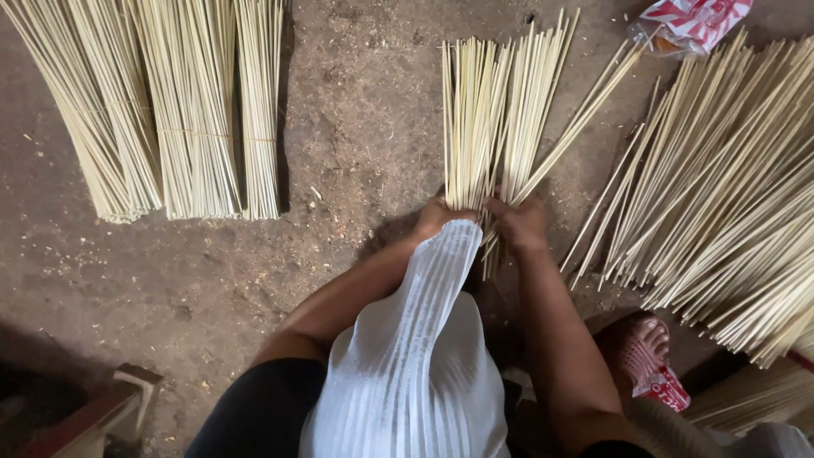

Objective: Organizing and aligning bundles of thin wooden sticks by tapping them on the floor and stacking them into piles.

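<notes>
Gripping one bunch of sticks (496, 119) at its near end: left hand (437, 216) and right hand (521, 222), side by side and almost touching, both clamped around the stems. The bunch lies on the dirt floor (365, 144) and fans out toward the far side; a few sticks stray rightward.

Handling note, as a judgement: the thin stems look springy and ready to slide, so an even squeeze from both hands, with the near ends level, would keep the bunch from splaying; the strays at right would need drawing in.

White cloth (415, 356): pleated, draped between the forearms, its far tip touching the left wrist.

Tied bundles (182, 110): far left, laid in a row, well apart from the hands.

Loose pile (729, 178): right, sticks slanting, just beside the held bunch.

Red-and-white packet (691, 21): far right corner, above the pile.

Foot (640, 348): near right, in a red sandal.

Wooden edge (102, 411): near left corner, kind unclear.
</notes>
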